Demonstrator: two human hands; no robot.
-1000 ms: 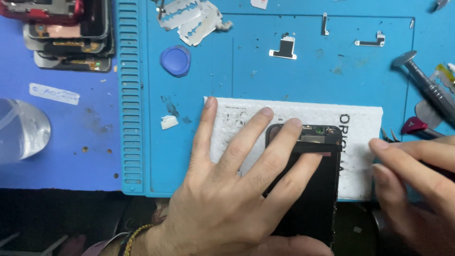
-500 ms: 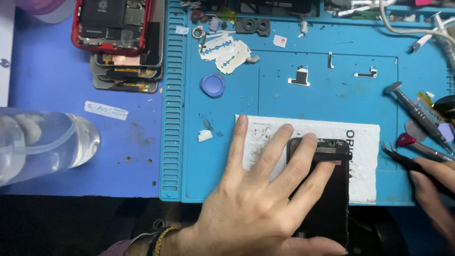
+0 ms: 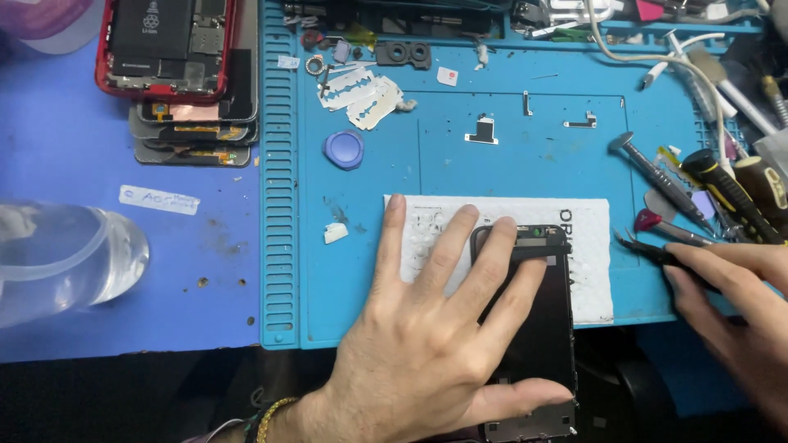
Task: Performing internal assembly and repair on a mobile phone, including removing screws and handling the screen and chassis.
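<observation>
My left hand (image 3: 435, 328) lies flat with fingers spread on a black phone screen panel (image 3: 542, 328) and on the white padded sheet (image 3: 591, 246) under it, pressing them to the blue work mat (image 3: 369, 271). The thumb hooks around the panel's lower edge. My right hand (image 3: 739, 303) at the right edge grips black tweezers (image 3: 648, 246); their tips point left, just right of the white sheet and apart from the panel.
Screwdrivers and picks (image 3: 706, 189) lie at the right. Razor blades (image 3: 361, 86), a blue round cap (image 3: 344, 149) and small metal brackets (image 3: 484, 130) sit farther back. A stack of opened phones (image 3: 176, 74) stands at back left, a clear plastic container (image 3: 57, 258) at left.
The view has shifted, showing more of the mat's back. My right hand moved away from the panel to the right and now holds tweezers. My left hand stays pressed on the panel.
</observation>
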